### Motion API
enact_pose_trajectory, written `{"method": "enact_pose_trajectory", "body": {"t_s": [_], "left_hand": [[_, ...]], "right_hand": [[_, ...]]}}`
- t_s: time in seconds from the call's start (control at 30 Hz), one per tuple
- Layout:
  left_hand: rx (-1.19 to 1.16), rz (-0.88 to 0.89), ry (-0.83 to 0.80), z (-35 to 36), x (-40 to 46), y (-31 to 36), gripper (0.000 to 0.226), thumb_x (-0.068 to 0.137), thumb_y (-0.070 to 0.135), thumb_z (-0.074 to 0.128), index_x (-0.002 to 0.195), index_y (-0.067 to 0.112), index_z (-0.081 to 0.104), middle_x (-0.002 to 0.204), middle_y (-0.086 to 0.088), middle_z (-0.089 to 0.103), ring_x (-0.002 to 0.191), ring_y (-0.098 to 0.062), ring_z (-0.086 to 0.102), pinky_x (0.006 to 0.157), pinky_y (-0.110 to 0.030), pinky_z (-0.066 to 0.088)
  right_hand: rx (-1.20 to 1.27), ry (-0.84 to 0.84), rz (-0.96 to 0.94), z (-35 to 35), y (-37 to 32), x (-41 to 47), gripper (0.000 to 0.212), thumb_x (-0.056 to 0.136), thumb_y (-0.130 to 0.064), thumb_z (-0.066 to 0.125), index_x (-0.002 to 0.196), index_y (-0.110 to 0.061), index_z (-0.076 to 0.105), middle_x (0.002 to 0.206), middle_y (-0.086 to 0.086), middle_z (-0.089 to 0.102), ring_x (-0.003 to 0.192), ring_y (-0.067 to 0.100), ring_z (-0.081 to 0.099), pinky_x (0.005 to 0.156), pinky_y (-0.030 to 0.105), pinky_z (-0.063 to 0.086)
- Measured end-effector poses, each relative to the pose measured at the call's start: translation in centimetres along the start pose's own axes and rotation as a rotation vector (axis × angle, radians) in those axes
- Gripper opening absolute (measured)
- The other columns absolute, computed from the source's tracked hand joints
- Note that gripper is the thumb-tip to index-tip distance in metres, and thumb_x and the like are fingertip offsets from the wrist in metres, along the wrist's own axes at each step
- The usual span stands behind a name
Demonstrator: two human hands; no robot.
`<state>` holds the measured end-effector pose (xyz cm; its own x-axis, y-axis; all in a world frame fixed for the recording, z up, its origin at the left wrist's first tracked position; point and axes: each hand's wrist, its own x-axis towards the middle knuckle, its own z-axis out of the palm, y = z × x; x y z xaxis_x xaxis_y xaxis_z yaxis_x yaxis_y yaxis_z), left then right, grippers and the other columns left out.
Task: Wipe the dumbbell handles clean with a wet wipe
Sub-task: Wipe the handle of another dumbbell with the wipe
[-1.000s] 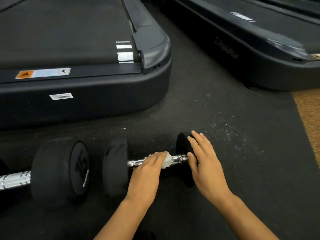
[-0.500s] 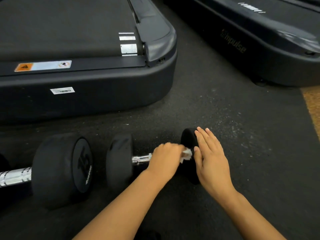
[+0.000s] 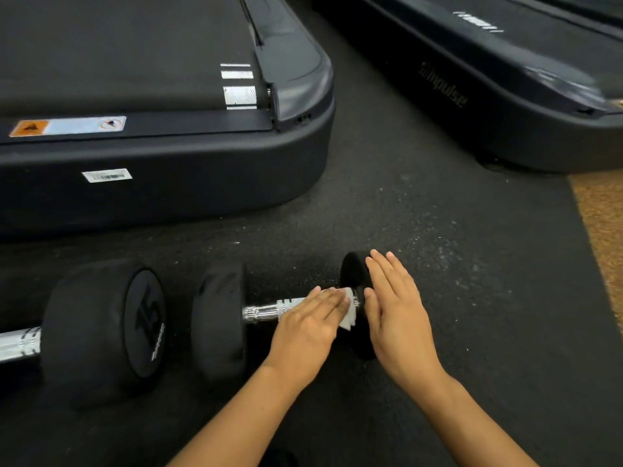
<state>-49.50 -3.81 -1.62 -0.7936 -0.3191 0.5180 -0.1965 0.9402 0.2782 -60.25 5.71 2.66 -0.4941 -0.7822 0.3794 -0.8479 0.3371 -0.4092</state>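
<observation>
A small black dumbbell point(image 3: 219, 321) lies on the dark rubber floor, and the left part of its chrome handle point(image 3: 266, 311) is bare. My left hand point(image 3: 308, 328) lies over the right end of the handle with fingers straight, pressing a white wet wipe point(image 3: 349, 315) against it. The wipe sticks out past my fingertips, next to the right head point(image 3: 354, 271). My right hand point(image 3: 397, 315) rests flat and open on that head. A larger dumbbell point(image 3: 101, 332) marked 15 lies to the left, its chrome handle point(image 3: 17, 343) running off the frame.
A black treadmill deck point(image 3: 168, 183) sits just behind the dumbbells. A second treadmill point(image 3: 505, 106) stands at the back right. A brown strip of flooring point(image 3: 603, 230) borders the rubber mat on the right.
My left hand slid the wipe from mid-handle to the right end, curled round it there, and now lies with fingers straightened. My right hand stayed on the right head.
</observation>
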Motion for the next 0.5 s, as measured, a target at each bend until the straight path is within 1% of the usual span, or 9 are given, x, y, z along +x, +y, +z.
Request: {"method": "enact_pose_trajectory", "body": {"t_s": [0.07,0.13,0.2,0.3,0.4,0.47,0.5], "left_hand": [[0.003,0.005,-0.015,0.3,0.2,0.6,0.036,0.077,0.009,0.045,0.102,0.001,0.07,0.105,-0.012,0.069,0.098,-0.023,0.066,0.093,-0.037,0.047],[-0.005,-0.002,-0.026,0.5,0.6,0.9,0.037,0.078,0.01,0.044,0.103,0.002,0.07,0.105,-0.012,0.069,0.098,-0.022,0.066,0.094,-0.034,0.044],[0.006,0.015,-0.038,0.3,0.1,0.2,0.038,0.078,0.009,0.045,0.106,0.002,0.068,0.109,-0.012,0.068,0.102,-0.022,0.065,0.095,-0.035,0.045],[0.035,0.027,-0.012,-0.2,-0.8,-0.4,0.037,0.079,0.006,0.046,0.109,0.001,0.067,0.111,-0.013,0.067,0.105,-0.024,0.063,0.093,-0.037,0.048],[0.012,-0.021,-0.095,-0.1,0.1,0.8,0.037,0.078,0.01,0.045,0.104,0.001,0.069,0.105,-0.012,0.069,0.098,-0.022,0.066,0.091,-0.035,0.049],[-0.007,-0.097,-0.158,-0.5,1.6,1.1,0.034,0.079,0.012,0.048,0.104,0.006,0.07,0.101,-0.007,0.07,0.093,-0.02,0.067,0.088,-0.033,0.05],[-0.017,-0.165,-0.229,-1.0,2.5,1.1,0.031,0.082,0.013,0.051,0.108,0.01,0.068,0.101,-0.005,0.07,0.093,-0.02,0.066,0.088,-0.035,0.051]], "right_hand": [[-0.005,0.014,-0.001,0.1,0.0,0.0,0.051,0.095,-0.029,0.025,0.136,-0.004,0.043,0.144,0.004,0.039,0.137,0.008,0.017,0.113,0.019,0.008],[-0.014,0.016,-0.006,0.2,0.0,-0.1,0.051,0.096,-0.029,0.025,0.136,-0.004,0.043,0.144,0.005,0.04,0.137,0.008,0.017,0.113,0.025,0.012],[-0.012,0.011,-0.009,0.1,0.1,-0.2,0.05,0.096,-0.028,0.025,0.136,-0.004,0.043,0.144,0.005,0.04,0.137,0.009,0.017,0.113,0.026,0.012],[-0.012,0.022,-0.013,0.1,0.2,-0.3,0.049,0.095,-0.028,0.027,0.136,-0.005,0.043,0.144,0.005,0.04,0.138,0.01,0.018,0.113,0.027,0.013],[-0.021,0.022,-0.006,0.3,0.1,-0.3,0.049,0.095,-0.026,0.027,0.135,-0.004,0.044,0.143,0.006,0.041,0.138,0.012,0.02,0.113,0.029,0.015],[-0.018,0.016,-0.003,0.2,0.1,-0.2,0.049,0.096,-0.027,0.027,0.136,-0.004,0.043,0.144,0.005,0.04,0.138,0.011,0.019,0.113,0.026,0.013],[-0.016,0.011,-0.001,0.1,0.0,-0.1,0.05,0.096,-0.028,0.026,0.136,-0.004,0.043,0.144,0.005,0.04,0.138,0.01,0.018,0.114,0.024,0.011]]}}
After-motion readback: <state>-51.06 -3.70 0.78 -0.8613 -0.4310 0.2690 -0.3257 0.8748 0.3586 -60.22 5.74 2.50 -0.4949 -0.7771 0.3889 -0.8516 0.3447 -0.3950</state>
